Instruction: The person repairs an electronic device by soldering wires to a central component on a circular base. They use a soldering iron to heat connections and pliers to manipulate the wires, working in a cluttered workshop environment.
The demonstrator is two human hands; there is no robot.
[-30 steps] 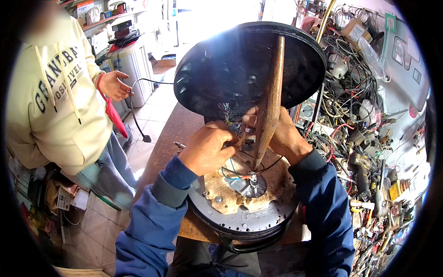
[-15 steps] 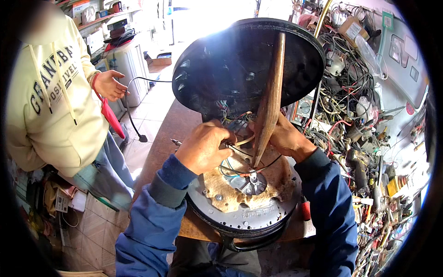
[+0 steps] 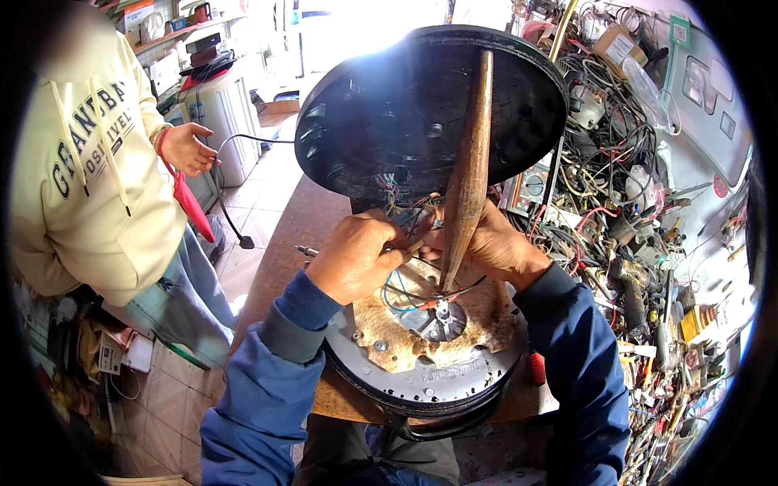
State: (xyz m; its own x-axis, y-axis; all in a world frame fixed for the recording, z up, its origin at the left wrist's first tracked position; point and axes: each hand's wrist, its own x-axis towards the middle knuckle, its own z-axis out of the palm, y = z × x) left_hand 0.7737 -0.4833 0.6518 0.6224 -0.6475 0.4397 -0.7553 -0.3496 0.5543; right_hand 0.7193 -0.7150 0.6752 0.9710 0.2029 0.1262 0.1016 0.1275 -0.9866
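Observation:
My left hand (image 3: 356,257) is closed in a pinch on thin wiring just left of a long wooden stick (image 3: 472,162). My right hand (image 3: 506,247) has its fingers curled behind the stick, level with the left; what they grip is mostly hidden. The stick stands slanted, propping up a round black lid (image 3: 373,113). Coloured wires (image 3: 387,185) hang beneath the lid toward both hands. Below lies a round appliance base (image 3: 438,381) with a metal rim, a ragged tan insulation pad (image 3: 385,328) and a central metal fitting (image 3: 433,324), crossed by blue and black wires.
A worn bench (image 3: 288,235) carries the appliance. At left a person in a cream hoodie (image 3: 105,194) has a hand (image 3: 190,150) beside a black cord (image 3: 231,206). At right are piled cables and tools (image 3: 616,202), with a red cylinder (image 3: 536,368) near my right sleeve.
Both hands stay at the wiring, with small finger shifts. A pale piece that showed between them half a second ago is less visible. Lid and stick appear slightly further left and higher.

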